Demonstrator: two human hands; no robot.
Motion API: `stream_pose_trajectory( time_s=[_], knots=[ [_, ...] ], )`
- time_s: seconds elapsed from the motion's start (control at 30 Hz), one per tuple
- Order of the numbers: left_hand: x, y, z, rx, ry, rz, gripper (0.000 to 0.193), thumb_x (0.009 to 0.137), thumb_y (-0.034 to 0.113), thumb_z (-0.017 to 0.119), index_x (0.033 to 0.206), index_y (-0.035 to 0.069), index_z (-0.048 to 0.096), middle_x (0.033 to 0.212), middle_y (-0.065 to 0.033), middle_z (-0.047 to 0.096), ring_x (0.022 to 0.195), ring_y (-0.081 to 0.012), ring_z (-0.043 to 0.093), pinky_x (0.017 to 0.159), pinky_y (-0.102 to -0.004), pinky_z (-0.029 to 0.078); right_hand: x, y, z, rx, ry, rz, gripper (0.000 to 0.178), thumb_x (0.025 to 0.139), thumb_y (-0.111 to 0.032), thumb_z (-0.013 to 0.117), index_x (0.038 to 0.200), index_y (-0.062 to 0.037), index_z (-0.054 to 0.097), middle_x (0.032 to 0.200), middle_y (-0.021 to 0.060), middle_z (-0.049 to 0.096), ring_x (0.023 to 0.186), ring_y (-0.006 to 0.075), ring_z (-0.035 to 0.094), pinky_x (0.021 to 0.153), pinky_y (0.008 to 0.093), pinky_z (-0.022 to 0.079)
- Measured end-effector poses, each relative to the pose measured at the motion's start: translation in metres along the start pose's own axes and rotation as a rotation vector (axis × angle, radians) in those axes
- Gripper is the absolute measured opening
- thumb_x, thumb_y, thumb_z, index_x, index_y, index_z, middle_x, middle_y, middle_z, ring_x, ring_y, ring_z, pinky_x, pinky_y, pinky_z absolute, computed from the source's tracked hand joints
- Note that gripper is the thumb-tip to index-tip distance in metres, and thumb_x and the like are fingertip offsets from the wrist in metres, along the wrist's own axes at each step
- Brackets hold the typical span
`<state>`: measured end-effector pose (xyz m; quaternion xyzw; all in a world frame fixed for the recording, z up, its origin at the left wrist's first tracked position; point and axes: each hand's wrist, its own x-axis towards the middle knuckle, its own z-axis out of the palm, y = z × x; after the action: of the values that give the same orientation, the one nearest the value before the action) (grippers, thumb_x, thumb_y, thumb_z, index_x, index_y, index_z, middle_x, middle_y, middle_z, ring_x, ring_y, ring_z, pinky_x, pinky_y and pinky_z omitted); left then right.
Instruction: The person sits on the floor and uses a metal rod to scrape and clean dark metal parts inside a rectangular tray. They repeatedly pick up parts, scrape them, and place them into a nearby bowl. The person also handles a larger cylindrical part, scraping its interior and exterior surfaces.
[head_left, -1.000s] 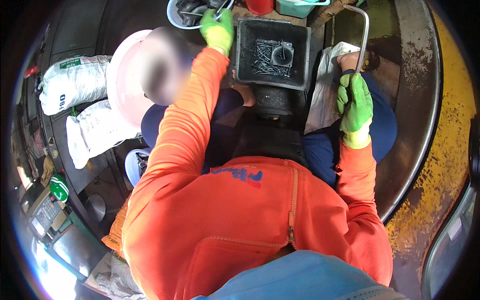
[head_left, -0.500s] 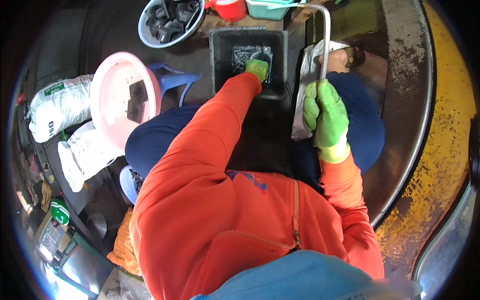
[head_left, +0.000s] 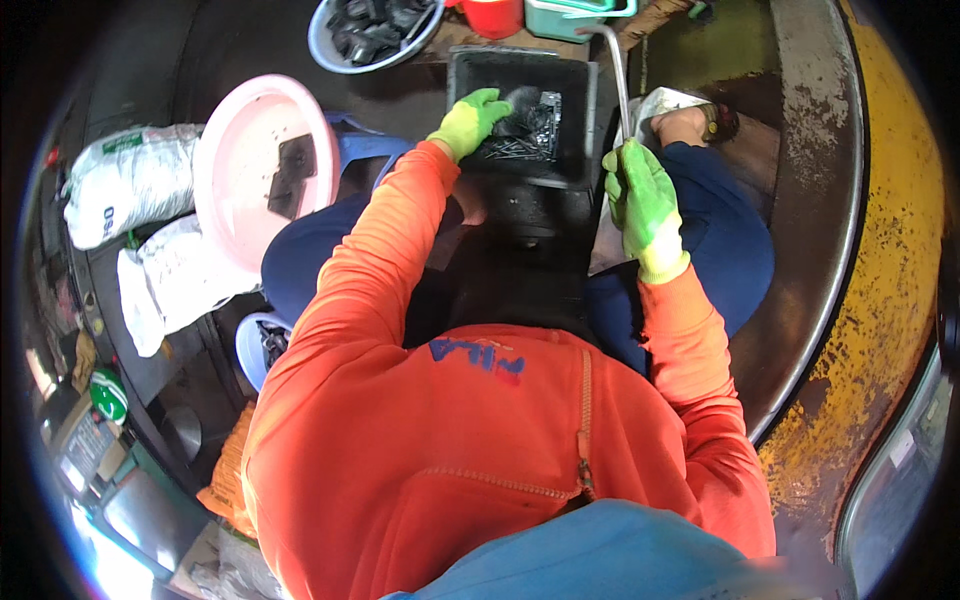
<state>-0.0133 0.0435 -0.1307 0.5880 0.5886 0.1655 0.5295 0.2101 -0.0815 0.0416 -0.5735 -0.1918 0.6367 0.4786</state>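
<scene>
My left hand (head_left: 470, 122), in a yellow-green glove, is at the left rim of a black rectangular bin (head_left: 522, 184). Its fingers are stretched out and apart, with nothing seen in them. Inside the bin lie a heap of thin metal pins (head_left: 515, 148) and a dark piece (head_left: 522, 112) whose kind I cannot make out. On the right, my right hand (head_left: 645, 200), gloved alike, is closed around the lower end of a silver metal rod (head_left: 619, 80). The rod stands up from the fist and bends to the left at its top.
A pink basin (head_left: 208, 165) with dark flat pieces stands at the left, beside a blue stool (head_left: 365, 148) and white sacks (head_left: 130, 190). A pale blue basin (head_left: 325, 52) of black parts, a red container (head_left: 493, 18) and a green basket (head_left: 560, 28) are beyond the bin. A worn yellow metal edge (head_left: 880, 250) curves along the right.
My left hand has come up out of the bin and moved left to its rim. My right hand still grips the rod, which has dipped a little and shifted left.
</scene>
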Motion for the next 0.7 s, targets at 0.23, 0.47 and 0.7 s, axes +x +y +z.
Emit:
stream_pose_trajectory(
  time_s=[0.23, 0.47, 0.7],
  knots=[
    [-0.079, -0.044, -0.067, -0.883, -0.051, -0.249, 0.032, 0.088, 0.02, 0.063, 0.116, 0.006, 0.061, 0.105, -0.0042, 0.064, 0.083, -0.0158, 0.062, 0.071, -0.0307, 0.052, 0.017, 0.079, 0.013, -0.703, -0.16, -0.094, 0.035, 0.097, -0.038, 0.051, 0.088, -0.0058, 0.059, 0.067, 0.0003, 0.049, 0.062, 0.0105, 0.045, 0.057, 0.0289, 0.037],
    [-0.058, -0.116, -0.048, -0.13, -0.058, -0.064, 0.049, 0.078, 0.027, 0.071, 0.116, -0.002, 0.059, 0.108, -0.0166, 0.064, 0.095, -0.0249, 0.063, 0.081, -0.0342, 0.051, 0.036, 0.123, 0.019, -1.348, -0.25, -0.134, 0.049, 0.096, -0.045, 0.035, 0.113, -0.004, 0.057, 0.117, 0.025, 0.058, 0.112, 0.0432, 0.052, 0.094, 0.0469, 0.041],
    [-0.066, -0.074, -0.012, 0.446, 0.342, 0.298, 0.08, 0.062, 0.031, 0.083, 0.132, 0.007, 0.05, 0.142, -0.0149, 0.044, 0.131, -0.034, 0.04, 0.107, -0.0452, 0.036, 0.026, 0.114, 0.029, -1.354, -0.215, -0.158, 0.045, 0.096, -0.044, 0.038, 0.104, -0.0046, 0.058, 0.108, 0.0255, 0.06, 0.105, 0.0445, 0.054, 0.088, 0.0481, 0.043]
  ],
)
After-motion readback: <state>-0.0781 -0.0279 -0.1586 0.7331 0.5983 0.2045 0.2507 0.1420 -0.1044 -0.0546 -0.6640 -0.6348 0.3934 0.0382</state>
